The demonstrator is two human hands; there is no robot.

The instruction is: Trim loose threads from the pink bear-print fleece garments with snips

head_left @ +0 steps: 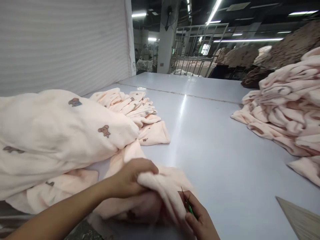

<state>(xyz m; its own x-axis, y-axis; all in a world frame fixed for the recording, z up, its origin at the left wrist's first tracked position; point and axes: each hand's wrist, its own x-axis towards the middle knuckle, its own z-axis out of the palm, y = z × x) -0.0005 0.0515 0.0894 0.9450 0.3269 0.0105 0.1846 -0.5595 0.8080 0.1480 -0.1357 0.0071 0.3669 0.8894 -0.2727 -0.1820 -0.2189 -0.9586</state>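
My left hand [132,178] is closed round a bunched edge of pale pink plush fabric [170,188] at the lower middle of the view. The fabric hangs in folds over the near table edge. At its right side is my right hand [198,216], its fingers wrapped round small thread snips [188,205] with a green part and a thin dark blade pointing up. The right fingers also lie against the fabric; whether they grip it I cannot tell. To the left, a large heap of the same plush [60,130] carries small brown bear prints.
A shiny pale table [207,140] stretches away, with a seam across it. More pink fabric [287,110] is piled at the right. A flat grey-beige piece [300,218] lies at the lower right. White sheeting [62,43] hangs at the left; a metal rack [197,46] stands behind.
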